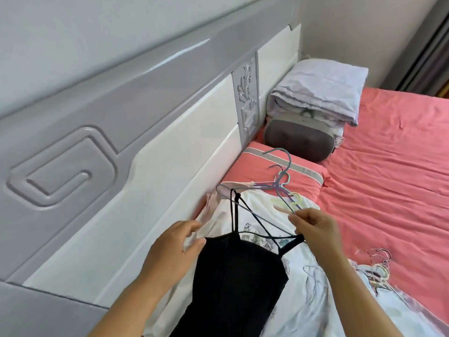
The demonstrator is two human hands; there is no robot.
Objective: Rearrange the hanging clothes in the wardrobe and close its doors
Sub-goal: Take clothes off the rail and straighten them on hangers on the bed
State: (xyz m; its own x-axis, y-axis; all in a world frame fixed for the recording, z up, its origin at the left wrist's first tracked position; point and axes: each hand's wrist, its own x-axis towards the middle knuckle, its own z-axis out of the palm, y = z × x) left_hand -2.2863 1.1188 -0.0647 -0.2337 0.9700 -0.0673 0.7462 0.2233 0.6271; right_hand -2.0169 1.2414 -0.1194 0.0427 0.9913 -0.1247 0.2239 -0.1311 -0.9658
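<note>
Camisole: black camisole (233, 276) is lying over white clothes (303, 300) at the bed's (388, 178) headboard edge.
Right hand (315, 229): fingers are pinching wire hanger (262, 218).
Left hand (175, 249): fingers are spread, touching the camisole.

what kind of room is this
Most likely a bedroom: a bed with a pink sheet, a glossy headboard, a pillow and folded bedding.

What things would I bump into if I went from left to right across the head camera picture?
Grey headboard → left hand → black strappy top → right hand → tangle of hangers on the pink sheet.
</note>
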